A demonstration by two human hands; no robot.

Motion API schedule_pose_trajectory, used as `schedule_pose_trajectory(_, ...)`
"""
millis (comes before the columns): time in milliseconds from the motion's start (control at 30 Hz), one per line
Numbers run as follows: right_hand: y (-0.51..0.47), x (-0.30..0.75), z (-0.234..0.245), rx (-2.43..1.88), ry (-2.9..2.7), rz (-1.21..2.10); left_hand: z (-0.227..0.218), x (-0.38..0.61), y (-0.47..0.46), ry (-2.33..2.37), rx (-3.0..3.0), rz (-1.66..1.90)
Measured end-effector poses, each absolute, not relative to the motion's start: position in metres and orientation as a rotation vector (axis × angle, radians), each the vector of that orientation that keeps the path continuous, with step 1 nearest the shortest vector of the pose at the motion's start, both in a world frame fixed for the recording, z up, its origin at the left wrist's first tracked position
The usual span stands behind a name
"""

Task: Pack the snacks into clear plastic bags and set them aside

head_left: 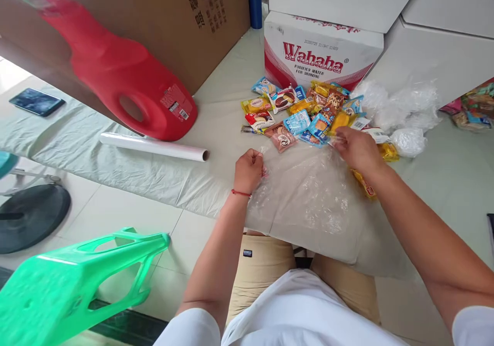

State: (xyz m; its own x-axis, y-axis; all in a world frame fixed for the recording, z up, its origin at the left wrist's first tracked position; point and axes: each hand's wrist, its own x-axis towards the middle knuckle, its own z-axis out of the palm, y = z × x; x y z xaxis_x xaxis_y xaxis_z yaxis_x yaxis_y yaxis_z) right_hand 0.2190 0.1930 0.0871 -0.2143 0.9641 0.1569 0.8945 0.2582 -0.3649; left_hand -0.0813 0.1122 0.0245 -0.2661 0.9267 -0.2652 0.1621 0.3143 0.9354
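A thin sheet of clear plastic film (309,194) lies crinkled over the near part of the covered table. My left hand (249,171), with a red cord at the wrist, is closed in a pinch on its left side. At the film's far right corner, my right hand (357,150) pinches the edge, right beside the snack heap. Packaged snacks (299,122) in blue, yellow, red and brown wrappers lie piled beyond the film. One yellow packet (364,183) sits under my right forearm. Crumpled clear plastic (409,106) is bunched right of the pile.
A roll of film (154,146) and a large red jug (131,73) lie to the left, near a phone (36,102). Behind the snacks stands a Wahaha carton (320,52). A green plastic stool (85,279) is on the floor at lower left.
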Motion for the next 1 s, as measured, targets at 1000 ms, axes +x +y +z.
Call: schedule_pose_trajectory(1000, -0.013, 0.142, 0.03, -0.591, -2.862, 0.871, 0.054, -0.065, 0.059, 1.646, 1.293, 1.058)
